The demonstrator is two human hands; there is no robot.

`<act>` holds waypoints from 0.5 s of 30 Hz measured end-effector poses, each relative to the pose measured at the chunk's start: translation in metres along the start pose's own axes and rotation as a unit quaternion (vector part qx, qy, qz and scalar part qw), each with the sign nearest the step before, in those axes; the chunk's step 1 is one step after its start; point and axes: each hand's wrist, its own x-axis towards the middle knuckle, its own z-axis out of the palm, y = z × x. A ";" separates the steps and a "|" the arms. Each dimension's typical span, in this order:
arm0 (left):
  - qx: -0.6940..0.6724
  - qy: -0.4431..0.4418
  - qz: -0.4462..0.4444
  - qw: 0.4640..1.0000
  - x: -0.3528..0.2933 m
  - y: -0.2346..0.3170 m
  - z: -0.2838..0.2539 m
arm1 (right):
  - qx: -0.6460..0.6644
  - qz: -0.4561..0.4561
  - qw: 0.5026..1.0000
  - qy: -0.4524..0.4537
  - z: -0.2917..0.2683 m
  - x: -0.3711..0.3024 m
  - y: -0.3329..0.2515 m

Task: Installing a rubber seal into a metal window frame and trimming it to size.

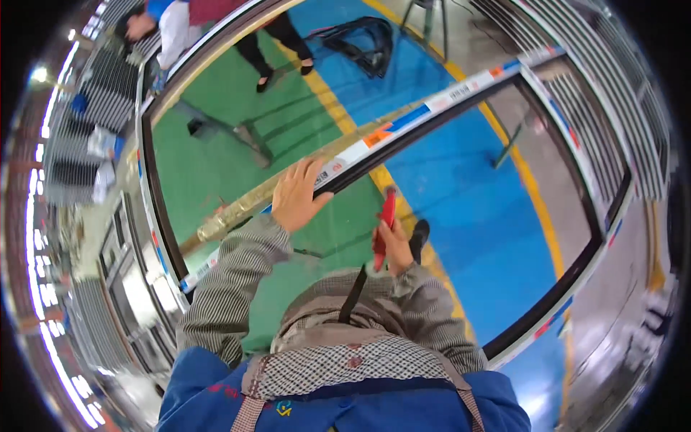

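Note:
A large rectangular window frame lies before me, its long middle bar point(403, 125) wrapped in white film with blue and orange patches. My left hand point(296, 196) rests flat on this bar, fingers stretched out and holding nothing. My right hand point(395, 248) is closed around a slim red hand tool point(389, 209), held below the bar over the frame's opening. The tool's exact kind is too small to tell. Beside my left wrist, a strip of shiny tan wrapping point(216, 225) runs along the bar.
Through the frame show a green floor point(216, 151), a blue floor area point(461, 237) and yellow lines. Another person point(173, 25) stands at the far left side of the frame. A black bundle point(367, 43) lies on the floor beyond. Stacked metal profiles point(604, 79) stand at right.

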 end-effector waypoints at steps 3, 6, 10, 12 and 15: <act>0.017 -0.026 0.051 0.998 0.035 -0.001 0.020 | 0.031 -0.047 0.998 0.040 0.001 0.017 0.001; 0.005 -0.050 0.047 0.998 0.045 0.000 0.033 | 0.024 -0.125 0.988 0.085 0.006 0.043 0.003; -0.027 -0.032 0.066 0.997 0.045 -0.003 0.041 | 0.009 -0.164 0.978 0.131 0.000 0.108 0.004; -0.008 -0.028 0.068 0.997 0.046 -0.006 0.044 | 0.023 -0.161 0.977 0.139 0.000 0.142 0.000; -0.095 -0.062 0.016 0.993 0.053 -0.010 0.048 | -0.025 -0.210 0.945 0.250 0.037 0.135 0.010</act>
